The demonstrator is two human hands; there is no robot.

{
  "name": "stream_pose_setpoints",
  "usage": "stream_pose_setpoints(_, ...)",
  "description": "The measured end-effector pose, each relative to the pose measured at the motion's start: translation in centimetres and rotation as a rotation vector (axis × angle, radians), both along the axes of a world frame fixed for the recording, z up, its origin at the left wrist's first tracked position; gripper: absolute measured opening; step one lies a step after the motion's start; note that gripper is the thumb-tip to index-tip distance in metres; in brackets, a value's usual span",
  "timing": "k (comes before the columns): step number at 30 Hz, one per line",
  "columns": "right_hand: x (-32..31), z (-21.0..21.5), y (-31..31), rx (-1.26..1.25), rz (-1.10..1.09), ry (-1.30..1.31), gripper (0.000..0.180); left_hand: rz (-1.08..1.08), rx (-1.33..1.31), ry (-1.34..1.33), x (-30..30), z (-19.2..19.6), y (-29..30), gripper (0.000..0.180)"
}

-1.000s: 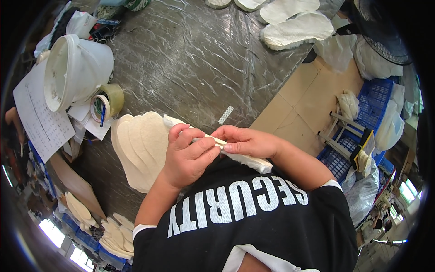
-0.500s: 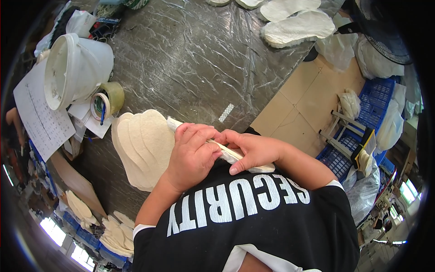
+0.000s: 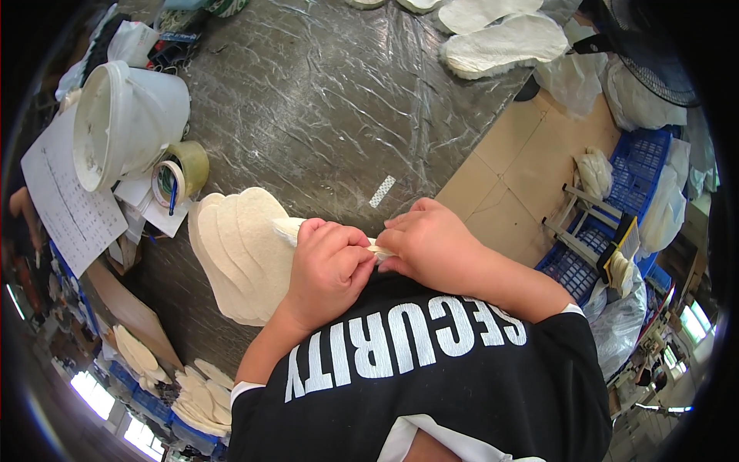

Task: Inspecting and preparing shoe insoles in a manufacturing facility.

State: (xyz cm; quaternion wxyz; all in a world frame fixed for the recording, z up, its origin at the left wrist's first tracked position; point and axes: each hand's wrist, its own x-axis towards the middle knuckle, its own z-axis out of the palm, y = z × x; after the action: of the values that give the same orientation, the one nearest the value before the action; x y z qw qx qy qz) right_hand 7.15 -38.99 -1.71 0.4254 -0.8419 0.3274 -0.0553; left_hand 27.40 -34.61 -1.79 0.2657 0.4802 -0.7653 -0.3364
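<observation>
My left hand and my right hand meet close to my chest, both closed on a cream insole piece that runs between them. Only its left end and a sliver between the thumbs show; the rest is hidden under my fingers. Just left of my left hand, a fanned stack of cream insoles lies on the dark plastic-covered table.
A white bucket lies tipped at the table's left, with a tape roll and papers beside it. More white insoles sit at the far edge. Blue crates stand on the floor to the right.
Both hands have drawn closer together and nearer to my body, covering more of the insole piece. Its right end, visible before past my right hand, is now hidden.
</observation>
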Motion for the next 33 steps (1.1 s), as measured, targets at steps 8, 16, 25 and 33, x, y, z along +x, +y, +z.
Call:
stream_pose_setpoints(8,-0.4,-0.3,0.4,-0.056,0.046,0.1,0.012,-0.012,0.035,0.005,0.4,0.5,0.0,0.027)
stream_pose_setpoints(16,-0.8,-0.4,0.2,-0.07,0.028,0.018,0.007,-0.042,0.085,-0.025,0.4,0.8,-0.4,0.02)
stream_pose_setpoints(25,-1.6,-0.6,-0.3,-0.036,0.019,0.06,0.014,0.001,0.052,0.056,-0.3,0.4,-0.3,0.021)
stream_pose_setpoints(33,-0.6,0.1,0.0,-0.125,0.023,0.05,0.018,0.03,-0.027,0.098,-0.8,-0.4,0.4,0.029)
